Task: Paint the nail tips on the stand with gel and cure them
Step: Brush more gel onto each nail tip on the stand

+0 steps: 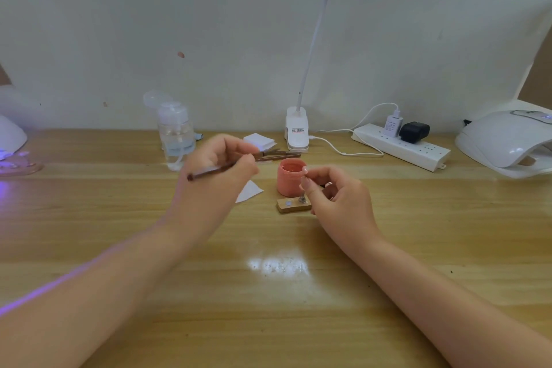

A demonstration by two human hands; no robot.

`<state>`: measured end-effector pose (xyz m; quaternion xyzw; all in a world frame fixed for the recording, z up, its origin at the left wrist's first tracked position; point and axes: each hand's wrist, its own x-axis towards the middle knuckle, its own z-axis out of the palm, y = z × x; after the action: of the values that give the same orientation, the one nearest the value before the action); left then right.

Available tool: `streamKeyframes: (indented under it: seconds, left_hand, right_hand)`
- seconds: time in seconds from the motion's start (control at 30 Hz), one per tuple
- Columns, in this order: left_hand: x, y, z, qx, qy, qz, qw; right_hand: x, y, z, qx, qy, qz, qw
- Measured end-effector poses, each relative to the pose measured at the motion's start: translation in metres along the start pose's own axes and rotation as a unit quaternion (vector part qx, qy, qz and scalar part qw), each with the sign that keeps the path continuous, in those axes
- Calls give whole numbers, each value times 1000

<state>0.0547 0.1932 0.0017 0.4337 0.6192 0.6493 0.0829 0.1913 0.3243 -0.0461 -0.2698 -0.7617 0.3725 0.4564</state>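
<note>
My left hand (pixel 221 158) pinches the thin brown brush (pixel 209 173); my right hand (pixel 334 191) pinches the pale nail tip's metal peg (pixel 302 196). A shaky stroke could smear gel.

place: home nail-art desk, plain setup | surface: wooden tabletop (pixel 298 293) against a scuffed white wall (pixel 239 39) | 12 o'clock: clip-on desk lamp (pixel 296 131) | 2 o'clock: power strip (pixel 400 146), white curing lamp (pixel 504 140) | 10 o'clock: pump bottle (pixel 175 134) | centre: pink gel pot (pixel 289 178)
</note>
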Motion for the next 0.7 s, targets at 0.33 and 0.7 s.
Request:
streamKeyframes:
  seconds: [0.33,0.7]
  left_hand:
    - [72,21,32,237,-90,-40,967]
    - [80,10,59,311,-167,-74,933]
  right_hand:
    - [-1,-2,0,-6,2,-4,1000]
    - [-1,2,2,5,3,-11,1000]
